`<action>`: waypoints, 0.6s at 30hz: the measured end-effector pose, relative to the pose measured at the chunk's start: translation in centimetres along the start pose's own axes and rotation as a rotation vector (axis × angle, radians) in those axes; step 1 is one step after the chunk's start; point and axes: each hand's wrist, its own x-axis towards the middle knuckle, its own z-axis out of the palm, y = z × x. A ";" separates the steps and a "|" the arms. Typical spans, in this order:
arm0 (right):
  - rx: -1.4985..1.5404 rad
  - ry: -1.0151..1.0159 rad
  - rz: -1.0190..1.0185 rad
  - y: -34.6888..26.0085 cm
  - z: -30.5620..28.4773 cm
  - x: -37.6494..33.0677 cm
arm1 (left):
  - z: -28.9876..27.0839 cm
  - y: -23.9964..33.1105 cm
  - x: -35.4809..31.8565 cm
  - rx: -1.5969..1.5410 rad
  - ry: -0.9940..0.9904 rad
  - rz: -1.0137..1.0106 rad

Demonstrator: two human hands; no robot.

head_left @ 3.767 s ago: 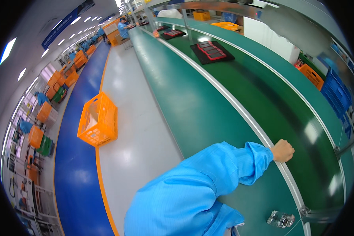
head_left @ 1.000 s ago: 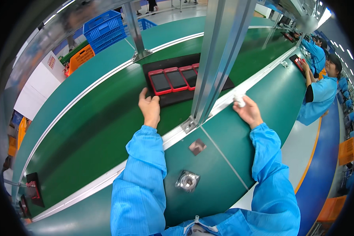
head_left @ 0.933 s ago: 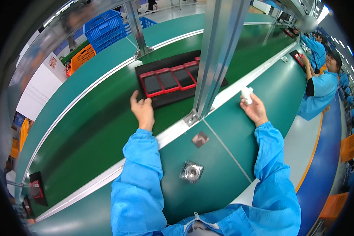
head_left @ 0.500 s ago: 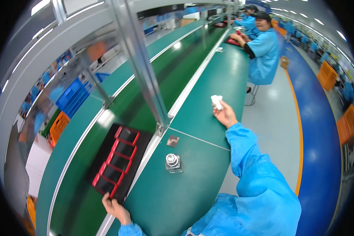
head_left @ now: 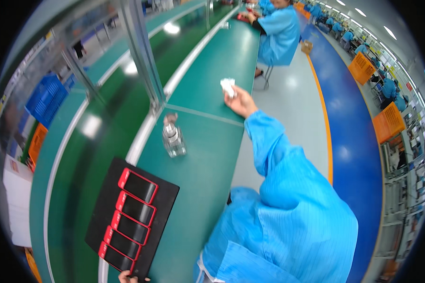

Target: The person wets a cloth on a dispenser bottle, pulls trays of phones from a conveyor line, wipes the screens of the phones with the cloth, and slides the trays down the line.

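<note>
left hand point(head_left: 127, 277): at black board point(head_left: 162, 212) near end, grip unclear | right hand point(head_left: 242, 102): pinches white wad point(head_left: 228, 87), beyond board

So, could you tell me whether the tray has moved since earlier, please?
Yes: the tray has shifted from the belt across the rail, toward the bench.

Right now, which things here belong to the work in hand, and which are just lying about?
In use, apparently: black mat at the left hand; five red-framed devices on it; white wad in the right hand; perhaps the glass bottle.

Seemingly just about: blue crates; cardboard box.
</note>
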 end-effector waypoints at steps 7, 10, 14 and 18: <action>-0.170 -0.333 -0.068 -2.1 7.6 -11.4 | -4.1 2.7 -0.4 0.354 -0.036 -0.032; -0.767 -0.571 -0.113 0.5 12.7 -14.5 | 0.0 2.7 -2.1 1.200 0.542 0.295; -1.195 -0.770 -0.047 10.6 17.6 -16.6 | 10.0 5.1 -5.1 0.874 0.433 0.614; -1.418 -1.088 -0.471 18.3 18.1 -17.1 | 17.9 5.3 -4.7 0.880 -0.117 0.806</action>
